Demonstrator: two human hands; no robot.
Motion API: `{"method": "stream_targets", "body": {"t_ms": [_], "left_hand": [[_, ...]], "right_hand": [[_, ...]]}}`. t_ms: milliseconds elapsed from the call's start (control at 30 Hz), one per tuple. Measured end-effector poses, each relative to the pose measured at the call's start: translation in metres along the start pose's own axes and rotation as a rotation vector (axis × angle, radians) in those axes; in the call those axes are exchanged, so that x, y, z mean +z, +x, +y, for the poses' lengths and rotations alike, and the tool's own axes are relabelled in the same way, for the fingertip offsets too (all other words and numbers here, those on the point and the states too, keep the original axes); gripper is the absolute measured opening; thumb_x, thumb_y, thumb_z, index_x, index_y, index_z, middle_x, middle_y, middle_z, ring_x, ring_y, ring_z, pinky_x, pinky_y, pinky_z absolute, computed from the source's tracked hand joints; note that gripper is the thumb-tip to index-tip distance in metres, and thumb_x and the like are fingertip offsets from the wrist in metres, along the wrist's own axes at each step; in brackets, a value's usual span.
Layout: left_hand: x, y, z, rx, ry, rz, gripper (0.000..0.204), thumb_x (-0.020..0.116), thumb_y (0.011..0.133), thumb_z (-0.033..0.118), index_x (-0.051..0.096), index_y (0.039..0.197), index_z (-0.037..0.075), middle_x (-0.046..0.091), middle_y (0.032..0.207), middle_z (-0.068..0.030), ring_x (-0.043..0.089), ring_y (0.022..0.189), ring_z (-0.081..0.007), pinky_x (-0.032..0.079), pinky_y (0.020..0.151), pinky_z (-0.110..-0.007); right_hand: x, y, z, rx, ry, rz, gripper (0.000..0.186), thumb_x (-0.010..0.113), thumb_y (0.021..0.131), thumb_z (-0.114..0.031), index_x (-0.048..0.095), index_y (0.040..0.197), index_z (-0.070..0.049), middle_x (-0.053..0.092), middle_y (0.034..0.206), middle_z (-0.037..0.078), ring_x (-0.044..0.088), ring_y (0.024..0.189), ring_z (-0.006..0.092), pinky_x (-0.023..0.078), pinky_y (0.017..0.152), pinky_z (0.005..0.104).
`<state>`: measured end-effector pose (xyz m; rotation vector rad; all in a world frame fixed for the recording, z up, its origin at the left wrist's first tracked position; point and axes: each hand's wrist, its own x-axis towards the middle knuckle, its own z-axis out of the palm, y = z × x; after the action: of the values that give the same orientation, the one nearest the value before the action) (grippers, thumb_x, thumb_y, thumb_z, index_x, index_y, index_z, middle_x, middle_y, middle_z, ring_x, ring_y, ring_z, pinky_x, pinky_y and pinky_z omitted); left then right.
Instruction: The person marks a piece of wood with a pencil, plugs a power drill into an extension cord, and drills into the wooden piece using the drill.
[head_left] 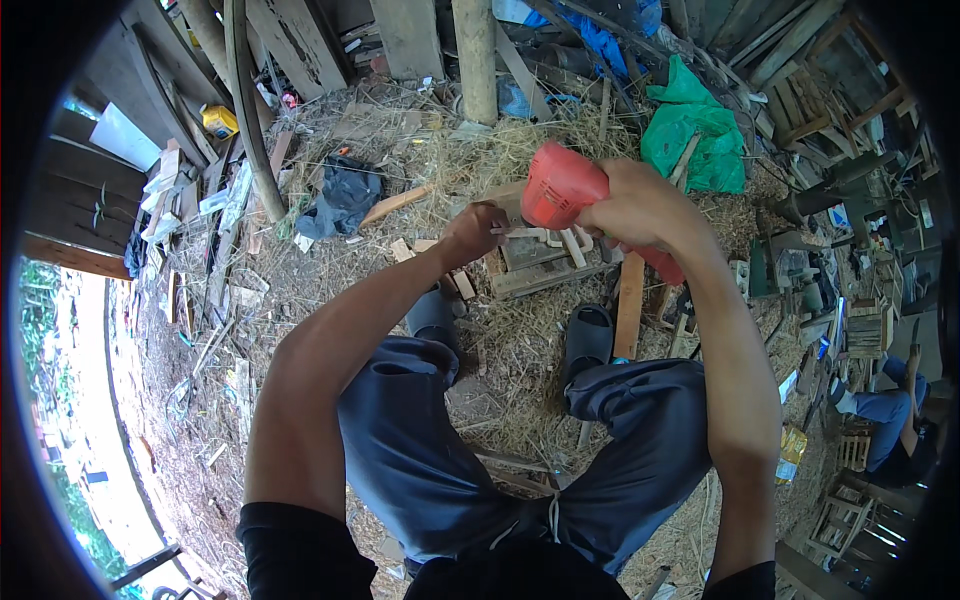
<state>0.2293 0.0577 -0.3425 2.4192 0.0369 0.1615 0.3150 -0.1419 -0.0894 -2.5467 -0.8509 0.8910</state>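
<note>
My right hand (640, 205) is wrapped round the grip of a red power drill (563, 187). Its rounded body points away from me, and part of its lower end shows beneath my wrist. To the left, my left hand (474, 235) is closed with its fingertips at the edge of some pale wood; exactly what it pinches is too small to tell. Below both hands sits a low wooden block (548, 277) with narrow wood strips (573, 248) lying on it. The drill's front end is hidden from view.
My sandalled feet flank the block. A wooden plank (630, 305) lies right of it. Farther off are a black plastic bag (345, 195), a green plastic sheet (695, 130) and a wooden post (474, 60). Straw and scraps litter the ground. Another person (895, 410) sits at the far right.
</note>
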Motion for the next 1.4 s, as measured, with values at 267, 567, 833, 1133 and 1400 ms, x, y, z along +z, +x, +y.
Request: {"method": "stream_targets", "body": {"t_ms": [267,567,833,1133,1400], "left_hand": [[0.001,0.002,0.001,0.001,-0.014,0.002,0.024,0.078,0.067,0.013,0.068,0.087,0.004,0.065,0.088,-0.0116,0.065,0.082,-0.0282,0.053,0.073,-0.037],[-0.002,0.001,0.002,0.032,-0.036,-0.005,0.024,0.077,0.068,0.013,0.068,0.088,0.005,0.065,0.088,-0.011,0.066,0.082,-0.0282,0.052,0.073,-0.037],[0.003,0.0,-0.006,0.052,-0.016,0.009,0.022,0.077,0.068,0.011,0.067,0.087,0.004,0.065,0.085,-0.0115,0.066,0.08,-0.028,0.053,0.072,-0.037],[0.003,0.0,-0.011,0.14,-0.051,0.023,0.026,0.077,0.068,0.01,0.066,0.09,0.003,0.064,0.088,-0.0123,0.066,0.079,-0.0271,0.054,0.07,-0.036],[0.0,0.002,0.002,0.084,-0.033,-0.002,0.023,0.077,0.069,0.011,0.066,0.089,0.004,0.064,0.089,-0.0121,0.065,0.082,-0.0294,0.052,0.073,-0.037]], "right_hand": [[0.003,0.006,0.007,0.02,-0.009,0.025,0.035,0.066,0.068,-0.015,0.06,0.098,0.0,0.065,0.073,0.011,0.065,0.061,0.0187,0.053,0.055,0.0327],[0.004,0.002,0.002,-0.014,0.014,0.034,0.035,0.057,0.065,-0.01,0.06,0.096,0.007,0.066,0.073,0.021,0.068,0.067,0.0293,0.053,0.063,0.0389],[0.006,0.007,-0.02,0.057,-0.1,-0.002,0.028,0.056,0.067,-0.008,0.065,0.089,0.006,0.067,0.078,0.022,0.069,0.078,0.0304,0.053,0.071,0.0399],[0.0,0.006,-0.028,0.09,-0.162,-0.045,0.022,0.055,0.067,-0.008,0.067,0.08,0.005,0.067,0.072,0.019,0.069,0.074,0.0288,0.053,0.068,0.0379],[-0.001,0.007,-0.013,0.1,-0.131,-0.023,0.025,0.057,0.067,-0.009,0.067,0.086,0.005,0.068,0.075,0.018,0.069,0.077,0.0279,0.053,0.072,0.0378]]}}
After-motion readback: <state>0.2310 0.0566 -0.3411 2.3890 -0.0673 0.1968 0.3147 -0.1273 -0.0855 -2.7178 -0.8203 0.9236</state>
